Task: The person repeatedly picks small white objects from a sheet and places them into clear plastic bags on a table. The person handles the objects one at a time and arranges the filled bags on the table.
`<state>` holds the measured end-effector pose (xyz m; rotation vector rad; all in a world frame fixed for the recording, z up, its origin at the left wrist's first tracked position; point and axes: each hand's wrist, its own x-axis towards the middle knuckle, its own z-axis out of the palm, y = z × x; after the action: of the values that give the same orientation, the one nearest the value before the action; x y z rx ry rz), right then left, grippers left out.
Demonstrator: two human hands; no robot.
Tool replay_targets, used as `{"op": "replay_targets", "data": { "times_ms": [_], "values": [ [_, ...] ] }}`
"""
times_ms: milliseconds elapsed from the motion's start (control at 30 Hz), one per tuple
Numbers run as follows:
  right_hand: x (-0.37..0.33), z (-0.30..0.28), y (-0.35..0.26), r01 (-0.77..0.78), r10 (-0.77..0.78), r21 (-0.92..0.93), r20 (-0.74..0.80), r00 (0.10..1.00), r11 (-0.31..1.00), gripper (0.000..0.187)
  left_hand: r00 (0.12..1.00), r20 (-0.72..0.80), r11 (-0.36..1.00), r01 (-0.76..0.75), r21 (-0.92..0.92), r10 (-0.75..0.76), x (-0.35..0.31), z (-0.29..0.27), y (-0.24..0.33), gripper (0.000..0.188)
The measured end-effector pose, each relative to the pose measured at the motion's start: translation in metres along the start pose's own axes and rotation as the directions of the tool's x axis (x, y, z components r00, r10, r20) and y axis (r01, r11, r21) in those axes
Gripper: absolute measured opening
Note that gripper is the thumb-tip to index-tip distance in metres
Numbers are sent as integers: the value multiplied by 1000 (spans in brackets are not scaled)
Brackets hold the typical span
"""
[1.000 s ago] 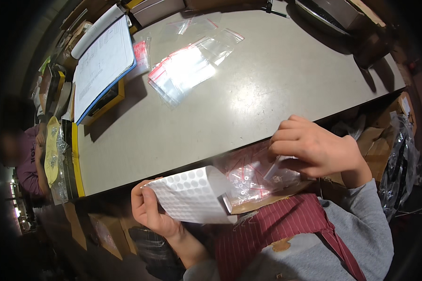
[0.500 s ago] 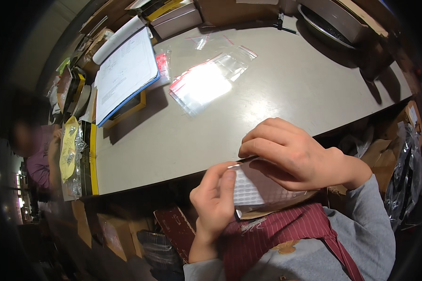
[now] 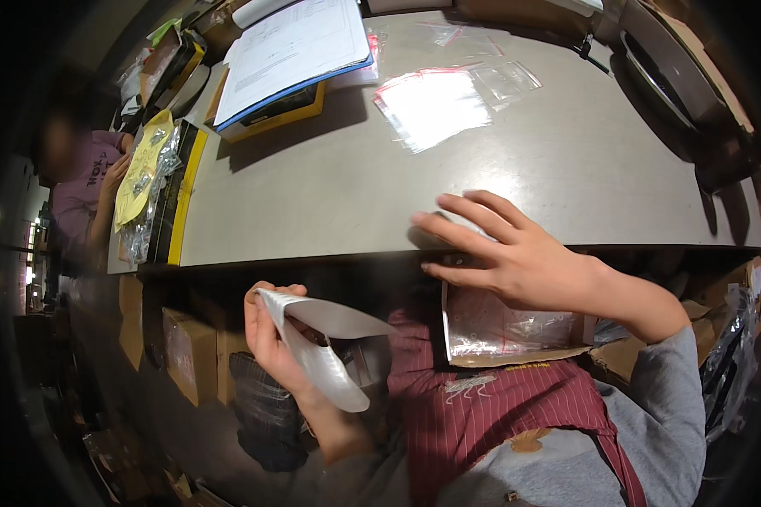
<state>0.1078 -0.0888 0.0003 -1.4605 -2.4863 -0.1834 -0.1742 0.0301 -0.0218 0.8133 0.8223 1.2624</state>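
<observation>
My left hand [image 3: 272, 342], below the table's front edge, grips a thin whitish sheet [image 3: 325, 325] by its left end. The sheet is bent over into two flaps and slightly blurred. My right hand [image 3: 507, 253] is open, its fingers spread above the table's front edge and the back of an open box. That cardboard box [image 3: 516, 359] sits against my apron with clear plastic bags [image 3: 490, 325] in it. My right palm and wrist cover part of the box. Whether anything small lies under my right fingertips is hidden.
Clear zip bags [image 3: 435, 110] with red strips lie on the grey table [image 3: 313, 211]. A clipboard with papers [image 3: 300, 51] rests on a yellow-and-black box [image 3: 283, 110]. At the left stands another box with a yellow paper [image 3: 148, 169]; a person [image 3: 84, 186] is beyond it. A dark bowl [image 3: 651, 76] is far right.
My left hand has drawn the sheet down and left, away from my right hand. My right hand's fingers have spread off it, uncovering the box of bags. The view has shifted, too.
</observation>
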Motion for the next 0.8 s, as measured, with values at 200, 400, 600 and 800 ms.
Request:
{"op": "replay_targets", "data": {
  "times_ms": [200, 400, 600, 800],
  "values": [
    [9, 8, 7, 156, -142, -162, 96, 985, 974, 17, 992, 58, 993, -114, 20, 112, -8, -6, -3, 21],
    [-48, -5, 8, 98, -76, -135, 158, 985, 986, 23, 995, -6, 995, -98, 28, 98, -9, -35, -8, 21],
    [-95, 36, -36, -146, 49, 143, 530, 847, 979, 54, 996, -65, 998, -53, 28, 55, -11, -22, -10, 21],
    [-78, -2, -31, -324, 76, 538, 432, 899, 778, 88, 984, 147, 994, -90, -54, 97, -6, -7, -20, 20]
  ]
}}
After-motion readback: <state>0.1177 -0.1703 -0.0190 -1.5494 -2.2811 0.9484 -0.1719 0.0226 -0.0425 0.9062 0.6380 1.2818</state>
